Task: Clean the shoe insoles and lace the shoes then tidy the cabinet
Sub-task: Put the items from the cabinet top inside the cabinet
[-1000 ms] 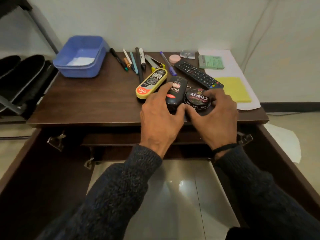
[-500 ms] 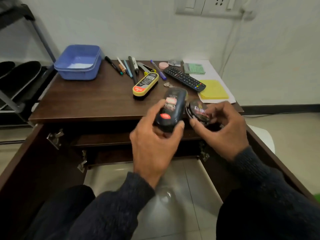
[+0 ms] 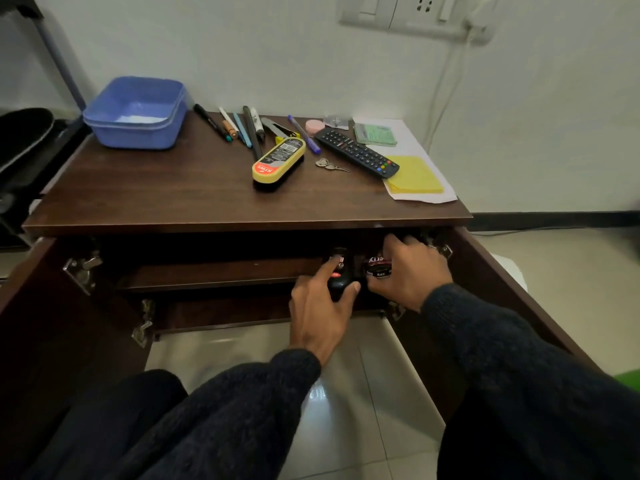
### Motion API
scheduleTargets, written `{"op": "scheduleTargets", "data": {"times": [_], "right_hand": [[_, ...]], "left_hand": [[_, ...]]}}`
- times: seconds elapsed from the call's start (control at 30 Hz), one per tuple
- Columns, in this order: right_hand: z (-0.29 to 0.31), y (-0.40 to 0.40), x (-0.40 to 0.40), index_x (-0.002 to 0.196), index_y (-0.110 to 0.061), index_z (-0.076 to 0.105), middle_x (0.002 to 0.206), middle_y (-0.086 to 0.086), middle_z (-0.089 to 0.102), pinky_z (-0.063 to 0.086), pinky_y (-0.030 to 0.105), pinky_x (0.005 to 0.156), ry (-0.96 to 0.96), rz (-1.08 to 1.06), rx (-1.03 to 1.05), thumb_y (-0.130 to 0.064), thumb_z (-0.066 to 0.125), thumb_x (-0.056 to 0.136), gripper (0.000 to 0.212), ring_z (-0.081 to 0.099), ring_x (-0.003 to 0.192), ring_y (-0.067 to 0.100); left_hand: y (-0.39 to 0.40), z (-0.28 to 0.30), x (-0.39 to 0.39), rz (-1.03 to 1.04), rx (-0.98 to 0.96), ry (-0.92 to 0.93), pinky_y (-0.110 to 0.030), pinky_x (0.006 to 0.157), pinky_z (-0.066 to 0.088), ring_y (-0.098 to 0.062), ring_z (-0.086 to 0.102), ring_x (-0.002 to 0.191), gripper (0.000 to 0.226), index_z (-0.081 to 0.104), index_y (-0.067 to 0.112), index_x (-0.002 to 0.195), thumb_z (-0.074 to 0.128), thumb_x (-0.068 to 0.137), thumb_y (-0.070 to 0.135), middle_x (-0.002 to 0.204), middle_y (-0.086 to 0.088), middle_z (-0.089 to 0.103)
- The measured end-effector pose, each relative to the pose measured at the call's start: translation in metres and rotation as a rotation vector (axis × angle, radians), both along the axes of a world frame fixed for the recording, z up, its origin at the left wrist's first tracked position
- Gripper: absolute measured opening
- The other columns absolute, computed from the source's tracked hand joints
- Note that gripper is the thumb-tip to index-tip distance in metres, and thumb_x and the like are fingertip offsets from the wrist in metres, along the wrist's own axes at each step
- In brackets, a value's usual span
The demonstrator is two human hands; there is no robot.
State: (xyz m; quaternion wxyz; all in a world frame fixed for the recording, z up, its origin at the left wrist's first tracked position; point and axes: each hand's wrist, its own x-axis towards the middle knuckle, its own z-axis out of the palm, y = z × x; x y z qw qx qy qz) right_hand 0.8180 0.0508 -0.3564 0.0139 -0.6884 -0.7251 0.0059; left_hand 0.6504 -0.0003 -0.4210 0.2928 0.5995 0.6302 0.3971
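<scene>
Hands reached under the cabinet (image 3: pixel 207 202) top: left hand (image 3: pixel 320 306) gripped the black polish bottle (image 3: pixel 338 271); at its 3 o'clock, right hand (image 3: pixel 410 271) clasped the round polish tin (image 3: pixel 378 266).

The yellow shoe brush (image 3: pixel 279 161) on the counter (image 3: pixel 173 195) carries a red "KIWI" label, upside down. The round polish tin (image 3: pixel 378 267) reads "BLACK"; its brand shows only partly, as "erry".

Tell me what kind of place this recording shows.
Probably a room in a home, at a low wooden cabinet against a plain wall. A TV remote, keys and pens lie on top, a wall socket sits above, and the floor is tiled.
</scene>
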Motion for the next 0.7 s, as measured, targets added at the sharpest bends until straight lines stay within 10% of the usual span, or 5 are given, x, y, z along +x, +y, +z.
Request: {"op": "scheduleTargets", "data": {"times": [0.4,0.7], "right_hand": [[-0.057,0.043,0.009,0.121,-0.007,0.058,0.122,0.022,0.060,0.054,0.045,0.090,0.322,-0.331,0.001,-0.042,0.074,0.086,0.051,0.060,0.112,0.044],[-0.064,0.049,0.011,0.125,-0.011,0.058,0.125,0.021,0.057,0.051,0.049,0.090,0.112,-0.273,-0.009,-0.034,0.055,0.100,0.034,0.059,0.111,0.044]], "left_hand": [[0.073,-0.016,0.039,0.039,-0.032,0.099,-0.038,0.097,0.053,-0.032,0.062,0.115,0.057,0.056,0.030,0.142,0.076,0.090,0.033,0.132,-0.014,0.054],[0.076,-0.023,0.039,-0.034,-0.002,0.224,-0.039,0.097,0.054,-0.029,0.061,0.118,0.062,0.049,0.031,0.147,0.075,0.090,0.034,0.133,-0.010,0.059]]}}
